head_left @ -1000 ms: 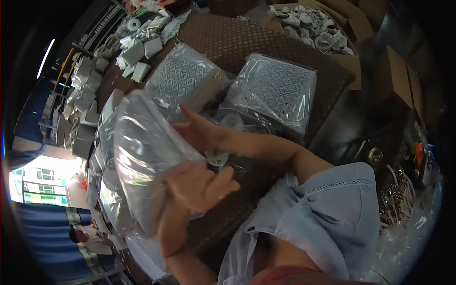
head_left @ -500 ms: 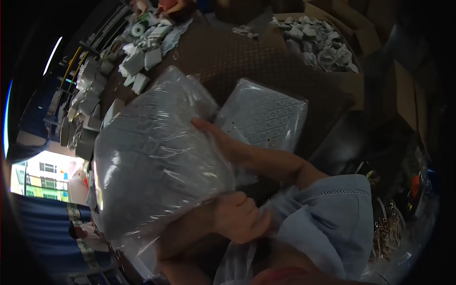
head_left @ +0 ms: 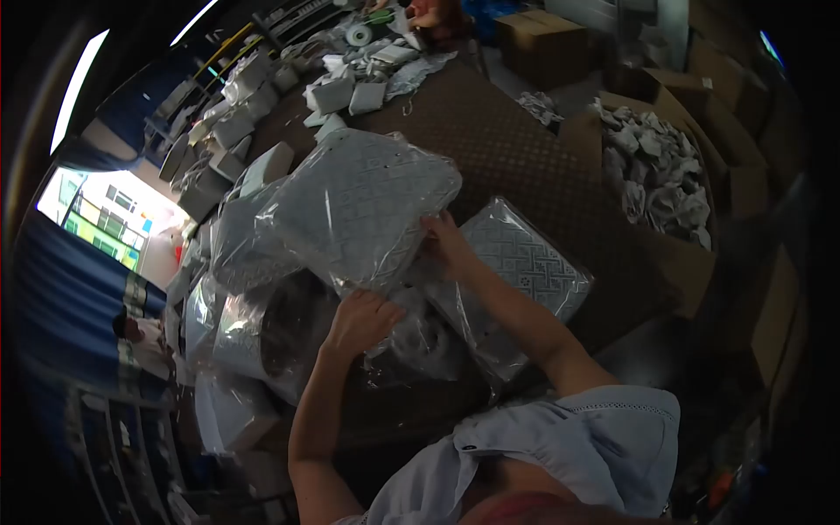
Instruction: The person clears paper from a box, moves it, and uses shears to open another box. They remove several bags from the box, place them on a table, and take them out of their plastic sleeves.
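A white box with an embossed lattice pattern, wrapped in clear plastic [head_left: 359, 197], is tilted in front of me. My right hand [head_left: 448, 243] grips its near right side, thumb and fingers curled at the edge. At the lower corner, my left hand [head_left: 366, 317] is closed with bent fingers on the loose clear plastic wrap [head_left: 350, 284]. A second plastic-wrapped lattice box [head_left: 516, 271] lies on the brown table behind my right forearm. Crumpled clear plastic [head_left: 424, 341] is below my hands.
More plastic-wrapped white items [head_left: 236, 332] crowd the left. White boxes and pieces [head_left: 350, 92] are heaped farther back, near another person [head_left: 433, 17]. A cardboard carton of crumpled white paper [head_left: 652, 166] stands at the right. Another person [head_left: 144, 341] is at far left.
The wrapped box has moved away from my body and now shows its flat patterned face. My left hand has gone from near my chest to the wrap's lower corner. My view has shifted.
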### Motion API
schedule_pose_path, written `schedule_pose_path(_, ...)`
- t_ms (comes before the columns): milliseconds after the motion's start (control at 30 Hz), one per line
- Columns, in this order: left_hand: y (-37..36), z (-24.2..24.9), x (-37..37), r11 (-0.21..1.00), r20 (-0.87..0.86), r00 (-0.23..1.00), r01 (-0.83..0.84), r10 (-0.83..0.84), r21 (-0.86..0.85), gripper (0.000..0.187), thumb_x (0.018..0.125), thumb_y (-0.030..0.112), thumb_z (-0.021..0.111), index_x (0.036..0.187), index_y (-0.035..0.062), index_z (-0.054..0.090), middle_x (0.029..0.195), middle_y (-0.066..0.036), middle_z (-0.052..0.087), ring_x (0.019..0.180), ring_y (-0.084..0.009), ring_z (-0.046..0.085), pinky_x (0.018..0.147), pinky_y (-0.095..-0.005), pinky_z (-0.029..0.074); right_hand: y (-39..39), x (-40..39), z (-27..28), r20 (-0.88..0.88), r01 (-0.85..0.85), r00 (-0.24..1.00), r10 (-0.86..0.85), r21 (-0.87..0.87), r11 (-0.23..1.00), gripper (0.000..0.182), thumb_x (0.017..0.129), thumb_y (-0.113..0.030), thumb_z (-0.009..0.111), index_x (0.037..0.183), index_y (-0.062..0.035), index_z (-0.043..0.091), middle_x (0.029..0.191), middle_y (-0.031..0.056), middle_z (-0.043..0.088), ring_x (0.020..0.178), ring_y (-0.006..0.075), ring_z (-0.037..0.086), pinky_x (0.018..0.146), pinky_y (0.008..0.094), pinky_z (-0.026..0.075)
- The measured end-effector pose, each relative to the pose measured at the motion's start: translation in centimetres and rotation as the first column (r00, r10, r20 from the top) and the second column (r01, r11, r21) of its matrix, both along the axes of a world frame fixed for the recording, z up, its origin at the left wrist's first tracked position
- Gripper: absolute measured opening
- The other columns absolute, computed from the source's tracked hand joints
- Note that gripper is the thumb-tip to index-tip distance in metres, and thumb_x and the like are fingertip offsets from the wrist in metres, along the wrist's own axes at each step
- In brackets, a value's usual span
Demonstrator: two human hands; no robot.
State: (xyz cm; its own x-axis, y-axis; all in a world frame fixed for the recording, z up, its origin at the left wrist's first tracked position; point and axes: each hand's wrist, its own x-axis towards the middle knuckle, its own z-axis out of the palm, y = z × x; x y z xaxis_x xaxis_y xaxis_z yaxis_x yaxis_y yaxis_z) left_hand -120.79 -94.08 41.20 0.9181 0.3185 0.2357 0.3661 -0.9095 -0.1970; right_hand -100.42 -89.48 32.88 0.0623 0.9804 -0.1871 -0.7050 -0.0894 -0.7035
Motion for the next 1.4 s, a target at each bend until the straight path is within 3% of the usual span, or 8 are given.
schedule_pose_path(333, -4.0, -0.4, -1.9, 0.999, 0.247, 0.969, -0.018, 0.007, 0.042, 0.045, 0.068, 0.034, 0.068, 0.103, 0.0108, 0.054, 0.12, -0.005, 0.045, 0.12, -0.026, 0.034, 0.101, -0.0433, 0.021, -1.8, 0.5, 0.4, 0.097, 0.063, 0.994, -0.059, -0.039, 0.997, 0.06, 0.079, -0.039, 0.052, 0.126, -0.0132, 0.025, 0.116, 0.0103, 0.041, 0.103, 0.0269, 0.044, 0.085, 0.043, 0.038)
schedule_pose_path(433, -3.9, -1.9, -3.3, 0.922, 0.437, 0.838, -0.384, 0.329, 0.043, 0.062, 0.071, 0.04, 0.065, 0.12, 0.0096, 0.042, 0.131, -0.012, 0.032, 0.126, -0.0312, 0.021, 0.103, -0.0455, 0.012, -1.9, 0.5, -0.9, 0.046, 0.051, 0.998, -0.05, -0.01, 0.999, 0.061, 0.08, -0.04, 0.053, 0.127, -0.012, 0.026, 0.118, 0.0088, 0.041, 0.103, 0.0248, 0.044, 0.082, 0.0399, 0.04)
schedule_pose_path(500, -2.5, -2.9, -3.5, 0.817, 0.692, 0.437, -0.359, 0.574, -0.451, 0.076, 0.075, 0.037, 0.063, 0.131, 0.0047, 0.024, 0.134, -0.021, 0.022, 0.128, -0.0364, 0.012, 0.102, -0.045, 0.015, -2.1, 0.2, -1.4, 0.009, 0.04, 0.999, -0.041, 0.032, 0.999, 0.062, 0.08, -0.038, 0.055, 0.128, -0.0111, 0.027, 0.118, 0.0076, 0.042, 0.101, 0.0225, 0.046, 0.078, 0.0364, 0.043)
schedule_pose_path(633, 0.0, -5.1, -3.7, 0.607, 0.569, 0.253, -0.102, 0.782, -0.788, 0.085, 0.075, 0.032, 0.064, 0.134, 0.0009, 0.011, 0.136, -0.025, 0.013, 0.128, -0.0334, 0.014, 0.101, -0.0424, 0.019, -3.2, 0.0, -1.1, 0.032, 0.043, 0.998, -0.045, 0.036, 0.998, 0.065, 0.081, -0.045, 0.053, 0.129, -0.0091, 0.027, 0.122, 0.0092, 0.039, 0.109, 0.0253, 0.041, 0.089, 0.0409, 0.036)
schedule_pose_path(733, 0.5, -4.9, -1.8, 0.401, 0.595, 0.236, 0.548, 0.768, -0.734, 0.085, 0.073, 0.025, 0.067, 0.134, 0.0004, 0.013, 0.139, -0.021, 0.011, 0.128, -0.0299, 0.016, 0.1, -0.0407, 0.021, -3.0, 0.0, -2.1, 0.013, 0.022, 1.0, -0.023, 0.049, 0.999, 0.062, 0.08, -0.042, 0.056, 0.127, -0.0093, 0.03, 0.118, 0.0083, 0.043, 0.105, 0.0229, 0.045, 0.085, 0.0375, 0.041)
schedule_pose_path(833, 0.3, -2.6, -0.1, 0.761, 0.756, 0.289, 0.12, 0.587, -0.637, 0.083, 0.069, 0.024, 0.07, 0.132, 0.0011, 0.021, 0.136, -0.019, 0.023, 0.126, -0.0317, 0.021, 0.101, -0.0435, 0.02, -2.5, -0.2, -2.1, 0.029, 0.064, 0.997, -0.069, 0.142, 0.988, 0.061, 0.078, -0.04, 0.06, 0.124, -0.0097, 0.034, 0.113, 0.0074, 0.046, 0.099, 0.0212, 0.049, 0.079, 0.0358, 0.045)
schedule_pose_path(900, 1.4, -0.9, 0.8, 0.934, 0.697, 0.636, -0.115, 0.332, -0.34, 0.07, 0.066, 0.019, 0.071, 0.124, -0.0016, 0.037, 0.132, -0.014, 0.034, 0.127, -0.0334, 0.019, 0.101, -0.0441, 0.023, -2.1, -0.6, -1.4, 0.055, 0.097, 0.993, -0.108, 0.178, 0.979, 0.063, 0.076, -0.041, 0.062, 0.123, -0.0098, 0.035, 0.113, 0.0076, 0.047, 0.097, 0.0218, 0.051, 0.078, 0.0364, 0.046)
schedule_pose_path(1400, 10.3, -1.1, -1.6, 0.869, 0.575, 0.697, -0.491, 0.428, -0.052, 0.046, 0.07, 0.02, 0.064, 0.114, 0.0155, 0.05, 0.13, -0.005, 0.035, 0.125, -0.0337, 0.023, 0.097, -0.0562, 0.022, -2.7, 0.3, -2.7, 0.571, 0.028, 0.821, -0.006, -0.03, 0.999, 0.051, 0.08, -0.034, 0.056, 0.118, -0.0072, 0.036, 0.106, 0.0075, 0.054, 0.092, 0.02, 0.054, 0.071, 0.0319, 0.045)
